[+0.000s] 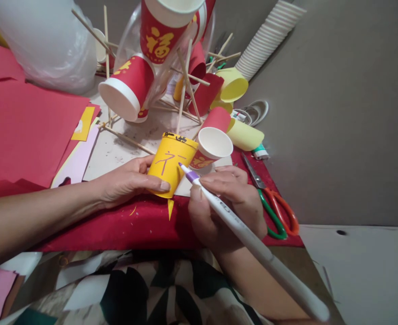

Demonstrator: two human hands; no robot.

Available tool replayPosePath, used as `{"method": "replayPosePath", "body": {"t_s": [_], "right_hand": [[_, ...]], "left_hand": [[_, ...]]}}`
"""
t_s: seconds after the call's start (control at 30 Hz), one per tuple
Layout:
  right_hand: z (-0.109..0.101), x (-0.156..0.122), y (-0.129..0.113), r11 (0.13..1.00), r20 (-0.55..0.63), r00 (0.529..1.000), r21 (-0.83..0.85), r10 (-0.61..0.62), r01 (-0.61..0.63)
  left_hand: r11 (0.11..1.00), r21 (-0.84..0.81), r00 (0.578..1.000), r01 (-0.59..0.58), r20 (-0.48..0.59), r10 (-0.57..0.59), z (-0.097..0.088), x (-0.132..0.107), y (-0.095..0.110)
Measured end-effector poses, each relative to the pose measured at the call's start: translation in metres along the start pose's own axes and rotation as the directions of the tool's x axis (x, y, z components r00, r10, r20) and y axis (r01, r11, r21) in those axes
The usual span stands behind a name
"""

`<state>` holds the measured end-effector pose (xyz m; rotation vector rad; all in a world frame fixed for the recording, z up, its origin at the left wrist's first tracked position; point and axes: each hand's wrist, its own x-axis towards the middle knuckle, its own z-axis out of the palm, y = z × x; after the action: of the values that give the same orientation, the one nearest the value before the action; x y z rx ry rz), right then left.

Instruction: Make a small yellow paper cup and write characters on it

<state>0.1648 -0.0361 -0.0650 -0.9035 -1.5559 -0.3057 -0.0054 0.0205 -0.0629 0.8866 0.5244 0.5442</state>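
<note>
My left hand [126, 180] is closed around a yellow paper cup [170, 162] lying on its side, thumb pressed on its lower wall. Purple strokes are drawn on the cup's side and black marks run along its rim. My right hand [224, 205] grips a long white marker with a purple tip [239, 228]. The tip touches the cup's wall just right of the purple strokes. Both hands hover over a dark red cloth [131, 225] at the near edge of the work surface.
A red cup with a white inside [210, 146] lies behind the yellow one. Further back stands a structure of red cups and wooden sticks [158, 58]. Scissors with orange and green handles [273, 205] lie to the right. Red paper sheets [26, 131] cover the left; stacked white cups [270, 38] lean at back right.
</note>
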Motion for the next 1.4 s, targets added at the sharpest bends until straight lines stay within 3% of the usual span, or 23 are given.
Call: {"method": "replayPosePath", "body": {"t_s": [0.47, 0.73, 0.87, 1.4], "right_hand": [[-0.0022, 0.0031, 0.0011, 0.999, 0.036, 0.999, -0.017, -0.026, 0.027], [-0.0040, 0.0025, 0.0004, 0.999, 0.089, 0.996, -0.050, 0.018, -0.014], [-0.0027, 0.0033, -0.0004, 0.998, 0.052, 0.999, -0.066, -0.018, 0.021], [0.0027, 0.0032, -0.0017, 0.998, -0.035, 0.999, -0.056, 0.028, -0.029]], "left_hand": [[1.000, -0.004, 0.999, -0.015, 0.028, 0.015, -0.0003, 0.0012, -0.0005], [1.000, 0.004, 1.000, 0.002, 0.011, -0.002, 0.0009, 0.0001, 0.0003], [1.000, -0.002, 1.000, 0.002, 0.014, -0.002, 0.0008, 0.0006, 0.0008], [0.999, -0.036, 1.000, 0.018, 0.008, -0.017, 0.0021, 0.0014, 0.0007]]}}
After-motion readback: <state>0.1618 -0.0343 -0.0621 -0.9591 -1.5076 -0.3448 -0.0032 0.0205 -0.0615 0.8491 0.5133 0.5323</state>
